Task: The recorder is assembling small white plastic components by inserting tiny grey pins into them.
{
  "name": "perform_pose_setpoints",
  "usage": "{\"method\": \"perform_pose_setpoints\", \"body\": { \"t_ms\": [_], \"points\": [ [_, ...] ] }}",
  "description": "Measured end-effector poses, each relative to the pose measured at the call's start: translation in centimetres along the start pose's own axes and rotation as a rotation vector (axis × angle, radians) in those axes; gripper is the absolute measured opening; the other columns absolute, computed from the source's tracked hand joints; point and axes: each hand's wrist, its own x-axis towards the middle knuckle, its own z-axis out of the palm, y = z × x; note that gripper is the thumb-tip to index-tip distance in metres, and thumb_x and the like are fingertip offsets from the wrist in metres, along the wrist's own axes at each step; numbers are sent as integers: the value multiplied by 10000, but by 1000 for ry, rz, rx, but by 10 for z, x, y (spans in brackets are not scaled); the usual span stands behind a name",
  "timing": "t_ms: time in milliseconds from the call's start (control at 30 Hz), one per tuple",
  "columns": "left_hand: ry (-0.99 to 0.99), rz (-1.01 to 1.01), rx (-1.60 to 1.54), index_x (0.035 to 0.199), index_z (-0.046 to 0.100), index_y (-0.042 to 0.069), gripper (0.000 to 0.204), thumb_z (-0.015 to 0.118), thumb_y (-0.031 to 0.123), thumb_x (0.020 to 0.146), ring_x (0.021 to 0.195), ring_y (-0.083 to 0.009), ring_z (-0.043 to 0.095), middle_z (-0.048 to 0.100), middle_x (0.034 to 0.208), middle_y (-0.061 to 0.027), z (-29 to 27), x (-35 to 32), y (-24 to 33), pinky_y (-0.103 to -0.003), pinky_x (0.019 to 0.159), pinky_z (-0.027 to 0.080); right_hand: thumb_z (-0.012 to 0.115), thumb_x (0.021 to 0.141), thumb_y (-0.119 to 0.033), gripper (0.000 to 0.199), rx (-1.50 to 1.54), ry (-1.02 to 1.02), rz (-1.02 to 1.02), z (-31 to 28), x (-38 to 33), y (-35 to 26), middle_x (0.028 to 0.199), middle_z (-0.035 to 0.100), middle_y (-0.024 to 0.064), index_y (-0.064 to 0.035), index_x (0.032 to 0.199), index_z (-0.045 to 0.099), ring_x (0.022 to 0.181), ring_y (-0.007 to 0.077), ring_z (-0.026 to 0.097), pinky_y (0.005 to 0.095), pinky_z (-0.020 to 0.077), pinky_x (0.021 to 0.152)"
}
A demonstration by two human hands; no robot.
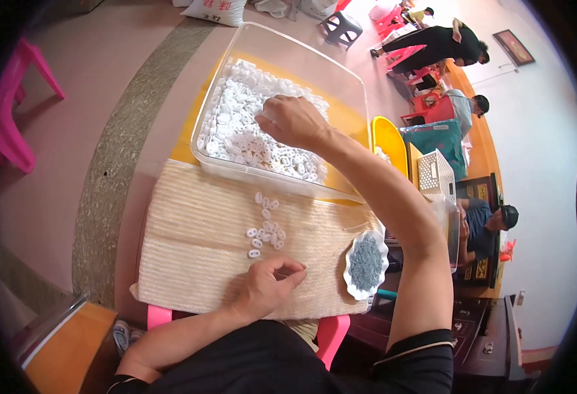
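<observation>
My right hand (292, 121) is down in the clear bin (341, 72), fingers curled into the heap of white pieces (236, 125); I can't tell whether they grip any. My left hand (265, 285) rests on the woven mat (190, 262), fingertips pinched together, apparently empty. Only a small cluster of pieces (264, 226) lies out there; most remain binned.

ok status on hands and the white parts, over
Right hand down in the clear bin, on the white parts. Left hand curled on the woven mat, near a small cluster of parts. Nothing blocking.
</observation>
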Motion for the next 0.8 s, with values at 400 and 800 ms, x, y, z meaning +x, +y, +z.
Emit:
{"method": "perform_pose_setpoints", "body": {
  "t_ms": [400, 800],
  "points": [
    [-45, 115, 73, 942, 682, -14, 111, 698, 63, 864, 708, -59, 581, 663, 789, -21, 5, 1, -13, -213, 640, 477, 634, 870, -330, 349, 236, 207, 268, -63, -69, -11, 711, 641, 189, 16, 849, 665, 668, 313, 642, 397, 498, 646],
    [-52, -42, -101, 873, 640, 32, 112, 703, 125, 868, 686, -71, 573, 643, 770, -12, 7, 1, -6, -226, 643, 477, 671, 908, -235, 255, 521, 447, 417, -118, -156, -80, 645, 519, -47, 17, 872, 647, 595, 21, 432, 227, 350, 505]
  ]
}}
